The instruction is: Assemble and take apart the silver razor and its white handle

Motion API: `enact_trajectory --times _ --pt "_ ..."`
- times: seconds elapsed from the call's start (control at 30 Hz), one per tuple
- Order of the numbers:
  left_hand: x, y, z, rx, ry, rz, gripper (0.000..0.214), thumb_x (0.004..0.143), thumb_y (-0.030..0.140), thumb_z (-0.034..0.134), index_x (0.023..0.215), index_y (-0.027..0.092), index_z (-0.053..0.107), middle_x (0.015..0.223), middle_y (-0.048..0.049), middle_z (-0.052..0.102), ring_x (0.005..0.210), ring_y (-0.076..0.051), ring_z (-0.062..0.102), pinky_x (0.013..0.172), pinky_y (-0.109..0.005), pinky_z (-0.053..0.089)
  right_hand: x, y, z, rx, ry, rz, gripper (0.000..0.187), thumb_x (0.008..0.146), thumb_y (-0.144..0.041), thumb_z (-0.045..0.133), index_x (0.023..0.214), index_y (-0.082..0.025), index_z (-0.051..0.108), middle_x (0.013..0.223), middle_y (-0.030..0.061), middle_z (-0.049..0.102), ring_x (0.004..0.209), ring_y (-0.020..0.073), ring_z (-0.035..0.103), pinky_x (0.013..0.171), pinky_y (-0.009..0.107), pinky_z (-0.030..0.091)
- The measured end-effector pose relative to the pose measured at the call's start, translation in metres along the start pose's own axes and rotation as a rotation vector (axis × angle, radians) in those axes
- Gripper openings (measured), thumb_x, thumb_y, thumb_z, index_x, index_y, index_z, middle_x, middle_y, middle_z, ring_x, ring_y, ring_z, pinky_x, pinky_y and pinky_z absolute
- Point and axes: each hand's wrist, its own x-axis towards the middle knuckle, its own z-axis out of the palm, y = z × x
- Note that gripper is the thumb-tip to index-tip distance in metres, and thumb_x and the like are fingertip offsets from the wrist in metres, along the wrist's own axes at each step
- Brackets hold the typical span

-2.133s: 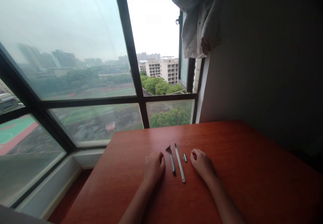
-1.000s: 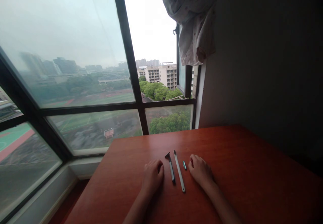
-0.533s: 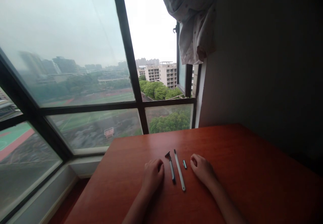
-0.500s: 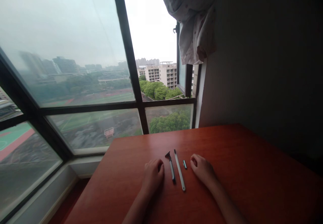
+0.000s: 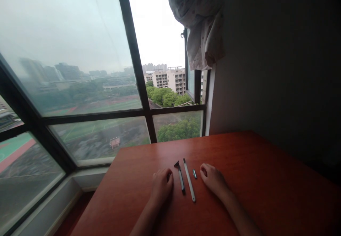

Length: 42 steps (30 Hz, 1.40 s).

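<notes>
Between my hands, three things lie apart on the reddish-brown table (image 5: 128, 193). The leftmost is a dark razor (image 5: 181, 179) with its head pointing away from me. A pale toothbrush (image 5: 189, 182) lies beside it, bristle end far and handle end near. At the right is a small shiny greenish piece (image 5: 194, 174), its kind too small to tell. My left hand (image 5: 162, 184) rests with curled fingers just left of the razor, without touching it. Close to the greenish piece, on its right, my right hand (image 5: 213, 179) lies loosely closed. Neither hand shows anything in it.
A dark-framed window (image 5: 149, 113) stands beyond the table's far edge and along the left, with one pane open. A bunched curtain (image 5: 198, 19) hangs at the upper right. The dark wall (image 5: 255, 69) borders the right side.
The camera view has shifted very slightly. Both hands stay in place on the table, and the razor, toothbrush and small piece have not moved.
</notes>
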Motion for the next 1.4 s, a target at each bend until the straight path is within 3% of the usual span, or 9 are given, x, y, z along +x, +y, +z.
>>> enact_trajectory --times 1.4 --pt "-0.0019 -0.0005 0.0007 -0.018 0.010 0.029 0.016 0.087 0.021 0.049 0.078 0.020 0.062 0.083 -0.0034 0.067 0.080 -0.020 0.059 0.071 -0.028 0.034 0.0007 0.0060 0.0016 0.032 -0.013 0.002 0.012 0.083 -0.015 0.051 0.077 -0.021 0.061 0.080 0.0015 0.067 0.073 0.0156 0.060 0.064 0.023 0.035"
